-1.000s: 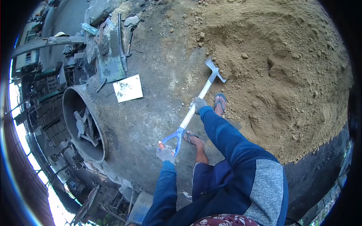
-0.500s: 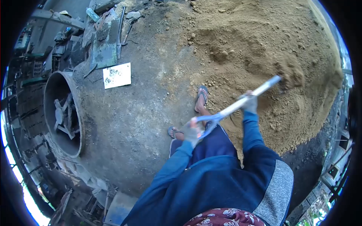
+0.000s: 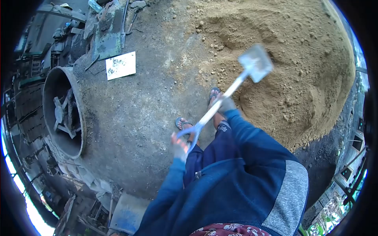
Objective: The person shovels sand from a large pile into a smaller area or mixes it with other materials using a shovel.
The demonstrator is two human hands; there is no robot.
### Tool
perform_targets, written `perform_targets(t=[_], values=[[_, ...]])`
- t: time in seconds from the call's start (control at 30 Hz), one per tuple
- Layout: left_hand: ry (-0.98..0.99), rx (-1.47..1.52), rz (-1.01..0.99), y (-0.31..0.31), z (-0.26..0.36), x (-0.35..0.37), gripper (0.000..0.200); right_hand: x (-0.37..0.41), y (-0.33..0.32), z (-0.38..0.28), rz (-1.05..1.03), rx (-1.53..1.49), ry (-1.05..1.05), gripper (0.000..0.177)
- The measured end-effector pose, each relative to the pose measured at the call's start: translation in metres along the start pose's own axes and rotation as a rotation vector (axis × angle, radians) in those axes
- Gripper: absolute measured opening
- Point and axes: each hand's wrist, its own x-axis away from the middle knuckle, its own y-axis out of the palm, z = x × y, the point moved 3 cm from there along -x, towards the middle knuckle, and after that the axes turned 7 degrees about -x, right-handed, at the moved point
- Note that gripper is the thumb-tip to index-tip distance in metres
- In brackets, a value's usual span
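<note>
A shovel slants across the view, its square metal blade raised at the upper right over a heap of brown soil. Hardly any soil shows on the blade, which is blurred by motion. My left hand, in a greyish glove with fingertips bare, is closed round the blue D-shaped grip at the near end. Farther up, my right hand wraps the pale shaft; its fingers are partly hidden. Both sandalled feet stand on the ground beneath the shaft.
A round, barrel-like drum with paddles inside lies open at the left. Near it are a white board and a greenish metal sheet with long tools beside it. Clutter lines the left edge.
The shovel has swung leftward, its blade coming out of the soil heap into full view. Both hands have moved left with it, still gripping. Soil near the blade has dropped away.
</note>
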Motion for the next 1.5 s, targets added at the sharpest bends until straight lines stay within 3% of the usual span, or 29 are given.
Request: perform_targets(t=[0.03, 0.07, 0.1, 0.13, 0.17, 0.23, 0.33, 0.4, 0.43, 0.47, 0.5, 0.53, 0.6, 0.7, 0.8, 0.93, 1.0, 1.03, 1.07, 1.1, 1.13, 1.17, 1.2, 1.23, 1.27, 1.3, 1.37, 1.47, 1.5], values=[[0.061, 0.033, 0.1, -0.032, -0.007, 0.028, 0.042, 0.011, 0.035, 0.057, 0.174, -0.556, 0.248, 0.016], [0.125, 0.058, 0.199, -0.063, -0.013, 0.059, 0.045, 0.018, 0.045, 0.112, 0.065, 0.226, 0.162, 0.02], [0.013, 0.117, 0.223, -0.12, -0.034, 0.076, 0.048, 0.042, 0.073, 0.139, 0.083, 0.246, 0.345, 0.021], [0.104, 0.157, 0.176, -0.188, -0.058, 0.085, 0.051, 0.069, 0.101, 0.164, 0.094, 0.268, 0.529, 0.023], [0.094, 0.156, 0.429, -0.191, -0.06, 0.104, 0.051, 0.105, 0.139, 0.161, 0.294, -0.196, 0.5, 0.018], [0.085, 0.171, 0.875, -0.176, -0.05, 0.14, 0.054, 0.096, 0.146, 0.268, 0.111, -0.3, 0.93, 0.014], [0.111, -0.046, 0.907, -0.142, -0.017, 0.111, 0.054, 0.053, 0.16, 0.269, 0.166, -0.437, 0.99, 0.015], [0.153, 0.01, 0.52, -0.13, 0.001, 0.038, 0.051, -0.028, 0.132, 0.234, 0.152, -0.326, 0.645, 0.012], [0.229, 0.188, 0.155, -0.08, 0.016, -0.002, 0.037, -0.077, 0.114, 0.211, 0.126, -0.169, 0.539, 0.017], [0.303, 0.072, 0.256, -0.024, 0.033, -0.035, 0.021, -0.125, 0.096, 0.188, 0.117, -0.012, 0.435, 0.025], [0.366, -0.049, 0.369, 0.033, 0.049, -0.067, 0.032, -0.183, 0.075, 0.163, 0.05, -0.476, 0.537, 0.023], [0.409, -0.272, 0.355, 0.1, 0.066, -0.074, 0.024, -0.203, 0.07, 0.1, 0.143, -0.721, 0.616, 0.02], [0.272, -0.325, 0.4, 0.142, 0.093, -0.084, 0.026, -0.234, 0.076, 0.054, 0.286, -0.55, 0.587, 0.014], [0.381, -0.298, 0.417, 0.134, 0.117, -0.074, 0.047, -0.222, 0.094, 0.057, 0.256, -0.6, 0.481, 0.013], [0.381, -0.292, 0.407, 0.092, 0.12, -0.044, 0.041, -0.173, 0.108, 0.059, 0.268, -0.624, 0.49, 0.014], [0.163, -0.188, 0.365, 0.029, 0.102, -0.021, 0.028, -0.098, 0.091, 0.062, 0.35, -0.675, 0.447, 0.012], [0.047, -0.166, 0.161, 0.012, 0.068, -0.062, 0.027, -0.052, 0.035, 0.025, 0.187, -0.774, 0.32, 0.013], [-0.011, -0.153, 0.059, 0.005, 0.051, -0.073, 0.027, -0.037, 0.008, 0.007, 0.25, -0.834, -0.01, 0.017], [0.101, -0.251, 0.044, 0.039, 0.029, -0.069, 0.028, -0.032, -0.028, -0.02, 0.255, -0.89, 0.075, 0.018], [0.021, -0.266, -0.015, 0.091, 0.009, -0.056, 0.034, -0.035, -0.109, -0.015, 0.099, -0.726, -0.132, 0.018], [-0.059, -0.285, -0.074, 0.144, -0.012, -0.043, 0.04, 0.002, -0.136, -0.078, 0.096, -0.682, -0.211, 0.018], [-0.186, -0.268, -0.297, 0.196, -0.027, -0.013, 0.041, 0.046, -0.145, -0.146, 0.273, -0.641, -0.301, 0.015], [-0.214, -0.296, -0.491, 0.233, -0.05, 0.0, 0.032, 0.051, -0.207, -0.17, 0.094, -1.069, -0.323, 0.015], [-0.303, -0.168, -0.884, 0.274, -0.066, 0.028, 0.027, 0.064, -0.27, -0.202, 0.158, -0.813, -0.406, 0.015], [0.014, -0.415, -0.958, 0.312, -0.062, 0.091, 0.022, 0.124, -0.237, -0.262, 0.367, -0.508, -0.56, 0.016], [0.555, -0.709, -1.067, 0.332, -0.047, 0.155, 0.031, 0.143, -0.265, -0.286, 0.339, -0.63, -0.575, 0.023], [0.952, -0.869, -1.081, 0.349, -0.034, 0.237, 0.037, 0.204, -0.231, -0.311, 0.323, -0.673, -0.521, 0.03], [1.2, -1.055, -1.156, 0.313, -0.002, 0.275, 0.038, 0.22, -0.174, -0.281, 0.136, -0.7, -0.441, 0.032], [1.057, -1.099, -1.116, 0.291, 0.007, 0.265, 0.039, 0.208, -0.159, -0.258, -0.063, -0.765, -0.379, 0.03]])
